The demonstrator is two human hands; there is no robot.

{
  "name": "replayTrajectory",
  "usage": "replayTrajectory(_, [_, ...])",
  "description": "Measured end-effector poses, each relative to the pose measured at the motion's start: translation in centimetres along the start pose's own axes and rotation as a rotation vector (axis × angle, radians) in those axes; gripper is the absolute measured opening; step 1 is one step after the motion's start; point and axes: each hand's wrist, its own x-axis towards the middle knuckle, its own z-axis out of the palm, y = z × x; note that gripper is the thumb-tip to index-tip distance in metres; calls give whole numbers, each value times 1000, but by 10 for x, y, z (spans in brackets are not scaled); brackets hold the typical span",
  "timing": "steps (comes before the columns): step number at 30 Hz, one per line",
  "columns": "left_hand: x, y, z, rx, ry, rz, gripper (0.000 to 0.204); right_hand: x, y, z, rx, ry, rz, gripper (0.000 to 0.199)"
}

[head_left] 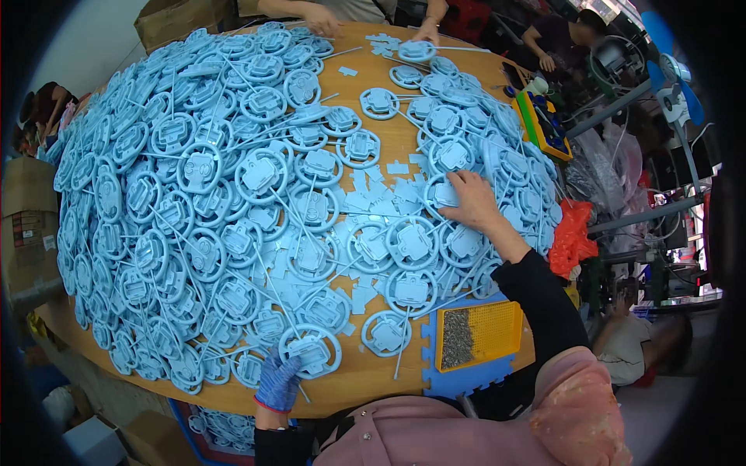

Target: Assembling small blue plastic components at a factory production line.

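Note:
My left hand, in a blue glove, is closed on the lower left rim of a light-blue plastic wheel-shaped part near the table's front edge. This part has a ring, a blocky centre and a thin stem. My right hand, bare, lies over another wheel-shaped part at the edge of the right-hand pile. Its thumb and fingers span the centre block, and the palm hides the right rim. Small flat light-blue plates are strewn between the piles. A single wheel-shaped part lies between my arms.
A large heap of the same parts covers the table's left side. At front right, a yellow tray with small metal screws sits on a blue mat. Another person's hands work at the far edge. A yellow-green tool box stands right.

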Motion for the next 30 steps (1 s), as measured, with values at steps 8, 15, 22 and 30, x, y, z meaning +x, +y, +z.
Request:
replayTrajectory(8, [6, 2, 24, 41, -61, 12, 58, 12, -47, -8, -18, 70, -288, 67])
replayTrajectory(15, [17, 1, 32, 187, -37, -10, 67, -11, -102, 23, 166, -216, -482, 68])
replayTrajectory(22, [26, 6, 39, 906, -277, -210, 56, -28, -29, -5, -19, -243, -369, 69])
replayTrajectory(30, [32, 30, 79, 1809, -290, 113, 56, -15, -27, 0, -162, -336, -243, 66])
